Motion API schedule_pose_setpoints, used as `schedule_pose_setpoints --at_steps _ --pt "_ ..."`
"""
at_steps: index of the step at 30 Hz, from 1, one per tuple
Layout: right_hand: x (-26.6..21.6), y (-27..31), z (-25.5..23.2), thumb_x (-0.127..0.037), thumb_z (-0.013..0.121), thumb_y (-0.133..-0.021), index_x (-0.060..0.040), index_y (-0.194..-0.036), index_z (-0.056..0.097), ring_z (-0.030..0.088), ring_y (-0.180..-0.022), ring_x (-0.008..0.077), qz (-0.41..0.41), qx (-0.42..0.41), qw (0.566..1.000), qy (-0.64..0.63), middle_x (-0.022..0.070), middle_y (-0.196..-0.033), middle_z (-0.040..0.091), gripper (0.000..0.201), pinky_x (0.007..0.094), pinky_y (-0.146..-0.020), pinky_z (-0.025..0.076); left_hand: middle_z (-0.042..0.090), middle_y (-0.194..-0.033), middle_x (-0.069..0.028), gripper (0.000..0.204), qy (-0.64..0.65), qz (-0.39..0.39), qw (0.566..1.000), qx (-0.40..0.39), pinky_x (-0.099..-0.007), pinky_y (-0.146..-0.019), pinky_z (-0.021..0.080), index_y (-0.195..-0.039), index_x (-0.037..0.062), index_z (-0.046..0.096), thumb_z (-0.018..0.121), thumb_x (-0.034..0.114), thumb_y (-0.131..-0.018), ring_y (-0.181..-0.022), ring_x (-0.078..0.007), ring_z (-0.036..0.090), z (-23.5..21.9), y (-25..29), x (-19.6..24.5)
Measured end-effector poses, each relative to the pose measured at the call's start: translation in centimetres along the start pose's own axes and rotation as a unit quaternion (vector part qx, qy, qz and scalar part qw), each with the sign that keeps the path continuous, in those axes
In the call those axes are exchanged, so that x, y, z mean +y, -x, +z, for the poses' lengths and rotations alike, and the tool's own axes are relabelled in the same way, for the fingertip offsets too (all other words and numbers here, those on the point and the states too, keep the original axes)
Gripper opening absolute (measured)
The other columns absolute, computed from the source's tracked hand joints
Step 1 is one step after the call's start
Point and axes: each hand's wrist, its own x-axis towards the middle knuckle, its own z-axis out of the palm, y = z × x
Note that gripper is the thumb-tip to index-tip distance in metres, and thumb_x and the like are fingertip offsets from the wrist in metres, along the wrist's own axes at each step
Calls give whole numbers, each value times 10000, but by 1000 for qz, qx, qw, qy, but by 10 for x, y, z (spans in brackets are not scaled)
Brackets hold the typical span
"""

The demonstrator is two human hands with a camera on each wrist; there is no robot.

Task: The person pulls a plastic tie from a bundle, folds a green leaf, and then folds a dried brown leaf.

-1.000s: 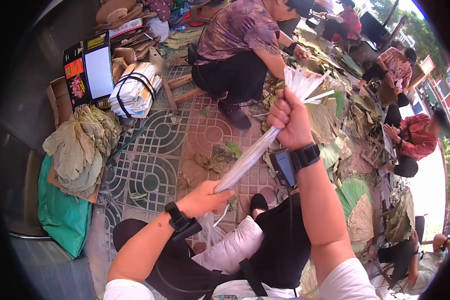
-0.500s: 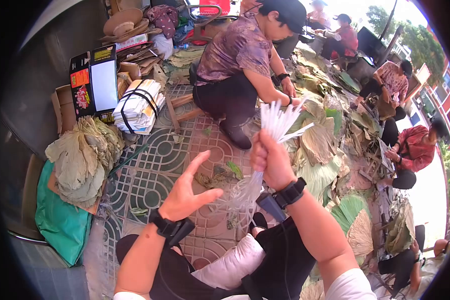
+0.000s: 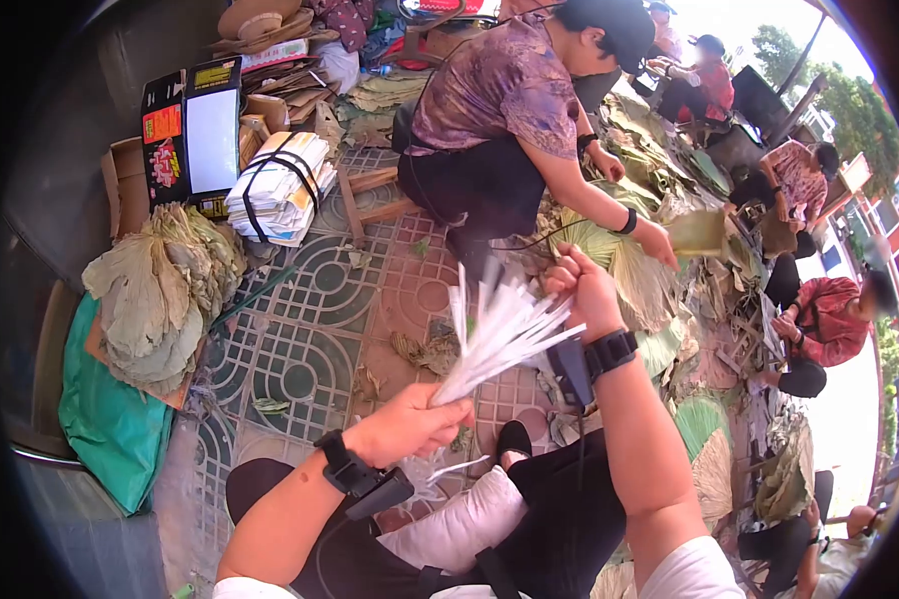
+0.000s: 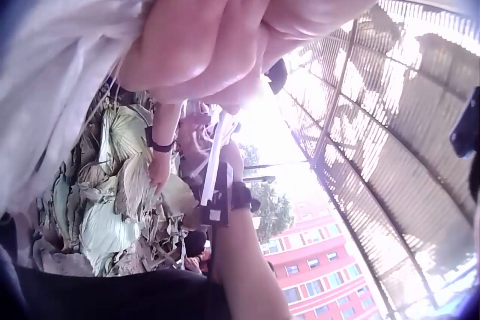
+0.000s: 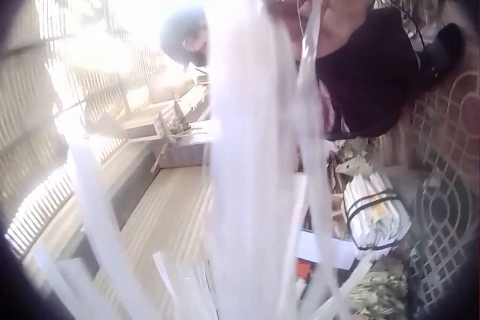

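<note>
My left hand [image 3: 410, 427] grips a bundle of white plastic strips [image 3: 499, 334] near its lower end, above my lap. The strips fan out from the top of the fist, and some loose ends hang below it. To the right of the fan is my right hand [image 3: 584, 290], raised with its fingers curled. In the right wrist view, one narrow strip [image 5: 311, 57] runs up to the fingertips of that hand and bends over there, apart from the blurred main bundle [image 5: 251, 147]. The left wrist view shows my left fingers [image 4: 180, 35] folded against the pale strips.
Across from me a person [image 3: 499, 110] crouches, reaching over dried leaves [image 3: 634, 270]. A leaf stack [image 3: 165, 299], a green bag [image 3: 110, 409], tied papers [image 3: 280, 190] and a printed box [image 3: 190, 140] stand at left. More people sit along the right.
My left hand let go, opened, then took hold of the bundle again. The bundle passed from my right fist into the left, and its top now spreads lower and farther left.
</note>
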Motion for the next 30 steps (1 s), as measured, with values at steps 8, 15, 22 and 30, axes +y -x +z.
schedule_pose_setpoints --at_steps 8,15,22,30 --pt "6 40 47 -279 604 -877 17 -1152 504 536 -831 94 -151 145 828 519 28 -962 597 417 226 -728 442 294 -584 79 212 196 195 945 175 -187 -413 241 -888 88 486 424 268 -982 -458 -33 267 -30 -6 9" --pt "94 69 95 -218 736 -782 46 -1118 539 564 -845 110 -69 -203 807 550 58 -916 605 470 270 -777 457 314 -634 62 187 252 287 907 179 -203 -481 306 -930 89 473 432 264 -983 -524 -42 312 -17 -44 14" --pt "73 70 107 -249 570 -898 -9 -890 580 456 -516 66 297 -193 765 538 -49 -618 469 240 232 -474 374 390 -654 57 161 409 323 840 154 -256 -635 402 -905 98 483 509 251 -949 -586 -79 412 -46 -39 22" --pt "36 71 64 -226 519 -940 -33 -865 605 273 -499 35 341 -48 819 459 -90 -586 285 225 222 -440 232 374 -1329 -178 725 179 286 816 469 -396 -1048 283 -1348 -17 273 660 319 -836 -1257 -261 366 -100 2 18"
